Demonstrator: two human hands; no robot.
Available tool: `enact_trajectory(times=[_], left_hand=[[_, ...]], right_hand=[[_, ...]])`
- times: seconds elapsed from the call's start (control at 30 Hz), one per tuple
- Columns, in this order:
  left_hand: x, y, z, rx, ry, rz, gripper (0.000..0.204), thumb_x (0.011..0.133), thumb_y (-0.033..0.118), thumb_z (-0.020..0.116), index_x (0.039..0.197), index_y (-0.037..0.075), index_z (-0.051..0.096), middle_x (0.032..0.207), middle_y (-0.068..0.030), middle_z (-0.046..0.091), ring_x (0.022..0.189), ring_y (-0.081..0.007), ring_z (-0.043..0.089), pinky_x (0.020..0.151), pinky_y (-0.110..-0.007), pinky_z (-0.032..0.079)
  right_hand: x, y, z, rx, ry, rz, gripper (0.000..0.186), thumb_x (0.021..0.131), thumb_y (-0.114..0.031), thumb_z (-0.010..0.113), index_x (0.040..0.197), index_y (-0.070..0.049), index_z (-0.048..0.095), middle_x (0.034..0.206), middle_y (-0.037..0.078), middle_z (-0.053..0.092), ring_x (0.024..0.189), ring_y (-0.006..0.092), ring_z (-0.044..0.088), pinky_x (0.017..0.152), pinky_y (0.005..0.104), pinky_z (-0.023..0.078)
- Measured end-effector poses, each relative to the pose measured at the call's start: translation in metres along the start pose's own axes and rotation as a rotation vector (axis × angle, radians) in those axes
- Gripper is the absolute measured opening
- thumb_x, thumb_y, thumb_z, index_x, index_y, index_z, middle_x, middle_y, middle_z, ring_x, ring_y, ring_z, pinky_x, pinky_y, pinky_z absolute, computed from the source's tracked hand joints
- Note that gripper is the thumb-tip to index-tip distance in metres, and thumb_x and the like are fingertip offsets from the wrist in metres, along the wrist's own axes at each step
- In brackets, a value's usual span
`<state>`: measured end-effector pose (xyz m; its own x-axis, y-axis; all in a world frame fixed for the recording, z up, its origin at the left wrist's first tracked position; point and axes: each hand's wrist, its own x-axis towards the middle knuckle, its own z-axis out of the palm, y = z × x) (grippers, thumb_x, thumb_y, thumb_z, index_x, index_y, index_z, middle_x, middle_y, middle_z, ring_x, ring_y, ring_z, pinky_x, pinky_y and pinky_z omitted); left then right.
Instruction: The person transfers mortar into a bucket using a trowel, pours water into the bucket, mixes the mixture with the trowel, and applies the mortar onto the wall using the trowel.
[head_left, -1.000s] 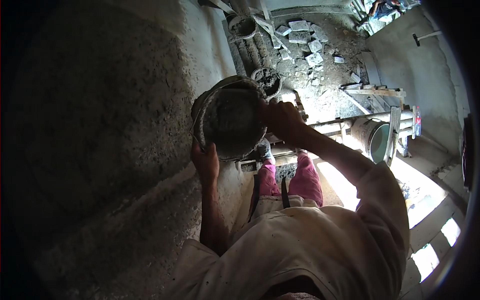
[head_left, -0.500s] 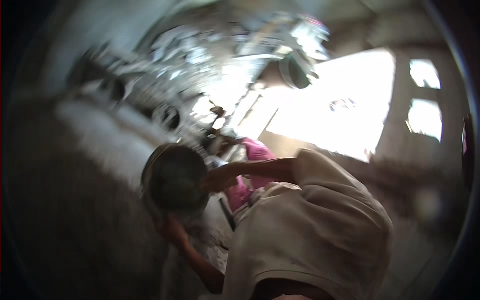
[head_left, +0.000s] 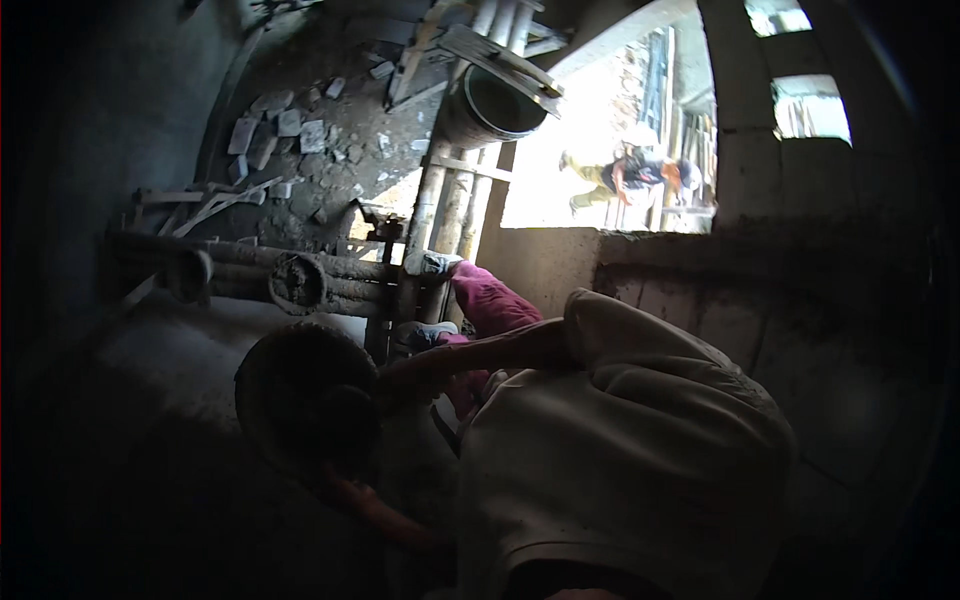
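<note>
I hold a dark, round bucket (head_left: 290, 380) against my lower left, its inside mostly in shadow. My left hand (head_left: 340, 480) is closed on its lower rim, with the fingertips hidden in the dark. My right hand (head_left: 398, 382) is at the bucket's right rim and looks closed on it, though its fingers are dim. Just beyond, two mortar-caked buckets (head_left: 298, 284) rest on a pole scaffold (head_left: 350, 268). My feet (head_left: 420, 338), below pink trousers, are on or beside the poles.
A larger bucket (head_left: 470, 115) lies tilted on upper poles (head_left: 430, 210). Rubble blocks (head_left: 288, 123) and loose boards (head_left: 220, 210) are scattered on the floor below. Another person (head_left: 625, 180) bends outside a bright opening. A dark wall (head_left: 120, 420) is at my left.
My view has swung round to the right, bringing the bright opening and other person into the middle. The bucket, still in both hands, now sits lower and further left, in deeper shadow.
</note>
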<state>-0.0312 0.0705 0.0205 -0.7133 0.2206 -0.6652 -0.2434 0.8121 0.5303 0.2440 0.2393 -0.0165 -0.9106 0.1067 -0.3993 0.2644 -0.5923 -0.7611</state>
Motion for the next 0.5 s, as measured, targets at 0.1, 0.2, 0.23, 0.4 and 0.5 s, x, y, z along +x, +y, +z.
enact_trajectory(times=[0.1, 0.2, 0.23, 0.4, 0.5], left_hand=[[0.011, -0.029, 0.037, -0.138, -0.096, -0.091, 0.049, 0.091, 0.041, 0.054, 0.130, 0.011, 0.049, 0.115, -0.0052, 0.055, 0.094, -0.0173, 0.054, 0.072, -0.037, 0.045], [0.013, -0.058, 0.067, -0.327, 0.002, -0.285, 0.050, 0.094, 0.048, 0.048, 0.127, 0.011, 0.051, 0.116, -0.0046, 0.054, 0.098, -0.0169, 0.056, 0.073, -0.036, 0.049], [0.005, -0.061, 0.064, -0.388, 0.103, -0.302, 0.050, 0.094, 0.048, 0.048, 0.127, 0.011, 0.051, 0.116, -0.0046, 0.054, 0.098, -0.0169, 0.056, 0.073, -0.036, 0.049], [0.003, -0.145, 0.069, -0.622, -0.006, -0.341, 0.048, 0.091, 0.036, 0.056, 0.127, 0.007, 0.045, 0.108, -0.0100, 0.057, 0.082, -0.0173, 0.061, 0.054, -0.033, 0.055], [-0.009, -0.240, 0.066, -0.697, 0.144, -0.474, 0.053, 0.087, 0.029, 0.060, 0.130, 0.003, 0.041, 0.109, -0.0114, 0.057, 0.082, -0.0198, 0.061, 0.058, -0.035, 0.056]], right_hand=[[0.009, 0.001, 0.001, 0.163, -0.021, 0.028, 0.025, 0.099, -0.029, 0.047, 0.113, -0.009, 0.054, 0.083, -0.002, 0.056, 0.067, 0.0087, 0.054, 0.055, 0.0258, 0.048], [0.007, -0.008, 0.004, 0.482, 0.021, 0.084, 0.026, 0.099, -0.028, 0.048, 0.117, -0.010, 0.053, 0.087, -0.002, 0.057, 0.070, 0.0082, 0.055, 0.057, 0.0250, 0.048], [0.004, -0.013, 0.002, 0.638, 0.092, 0.096, 0.027, 0.099, -0.029, 0.048, 0.116, -0.009, 0.052, 0.083, -0.002, 0.056, 0.065, 0.0076, 0.053, 0.054, 0.0232, 0.045], [0.021, -0.011, -0.009, 0.361, 0.542, -0.020, 0.029, 0.098, -0.029, 0.052, 0.115, -0.006, 0.051, 0.074, -0.002, 0.053, 0.057, 0.0065, 0.049, 0.048, 0.0201, 0.040], [0.056, -0.039, -0.014, 0.149, 0.794, -0.301, 0.038, 0.093, -0.033, 0.058, 0.116, -0.004, 0.049, 0.074, 0.002, 0.051, 0.056, 0.0075, 0.047, 0.047, 0.0198, 0.038]])
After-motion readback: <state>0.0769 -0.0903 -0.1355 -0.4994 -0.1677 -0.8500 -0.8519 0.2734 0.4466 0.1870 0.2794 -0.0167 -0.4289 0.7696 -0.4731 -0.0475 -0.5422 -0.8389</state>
